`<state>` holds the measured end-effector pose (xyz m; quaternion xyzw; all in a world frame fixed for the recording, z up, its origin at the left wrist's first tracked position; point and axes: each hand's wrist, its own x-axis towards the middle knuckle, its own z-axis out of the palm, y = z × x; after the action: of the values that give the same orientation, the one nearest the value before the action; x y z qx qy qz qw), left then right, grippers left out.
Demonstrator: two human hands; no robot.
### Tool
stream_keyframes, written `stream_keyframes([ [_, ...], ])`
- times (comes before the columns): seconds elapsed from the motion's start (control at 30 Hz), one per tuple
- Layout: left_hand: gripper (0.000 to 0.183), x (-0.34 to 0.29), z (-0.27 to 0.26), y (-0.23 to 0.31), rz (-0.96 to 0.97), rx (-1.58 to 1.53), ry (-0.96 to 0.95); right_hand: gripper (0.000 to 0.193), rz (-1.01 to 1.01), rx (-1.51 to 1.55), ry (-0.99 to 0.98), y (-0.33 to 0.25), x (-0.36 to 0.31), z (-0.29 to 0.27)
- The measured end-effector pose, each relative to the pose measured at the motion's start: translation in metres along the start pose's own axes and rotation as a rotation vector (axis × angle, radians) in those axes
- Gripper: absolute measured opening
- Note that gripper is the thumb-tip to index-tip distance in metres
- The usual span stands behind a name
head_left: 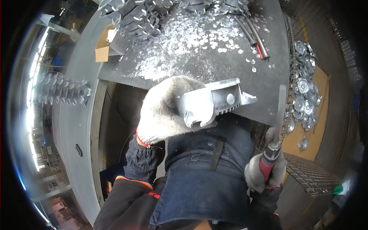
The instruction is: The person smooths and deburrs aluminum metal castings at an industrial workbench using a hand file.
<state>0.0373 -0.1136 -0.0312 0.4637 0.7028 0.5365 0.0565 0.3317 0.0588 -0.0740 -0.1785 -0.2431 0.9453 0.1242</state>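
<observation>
My left hand [163, 109], in a white knitted glove, is closed around a silver cast-metal part [203, 105]. The part has a boxy hollow side with a round spot, a toothed lower edge and a pointed tab at its right end. It is held above my lap, just off the workbench's near edge. Down at the right, my right hand [265, 172], also gloved, grips the red and black handle of a flat file [281, 115]. Its long grey blade points up, away from me and apart from the part.
Small shiny metal flakes lie scattered over the dark workbench [126, 63]. Similar castings [134, 17] are piled at the far left, beside a small cardboard box [102, 48]. Dark rods [251, 32] lie at the far right. Round metal parts [304, 90] fill the right side beyond wire mesh.
</observation>
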Motion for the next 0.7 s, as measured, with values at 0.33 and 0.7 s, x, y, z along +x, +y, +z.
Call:
stream_keyframes([
  [0.33,0.06,0.004,-0.029,0.021,-0.247,0.29,0.034,0.096,-0.158,-0.552,-0.104,-0.004,0.016,0.017],
  [0.7,0.071,-0.033,-0.107,0.025,-0.685,0.106,0.145,0.058,0.103,-0.702,0.471,-0.018,0.083,0.054],
])
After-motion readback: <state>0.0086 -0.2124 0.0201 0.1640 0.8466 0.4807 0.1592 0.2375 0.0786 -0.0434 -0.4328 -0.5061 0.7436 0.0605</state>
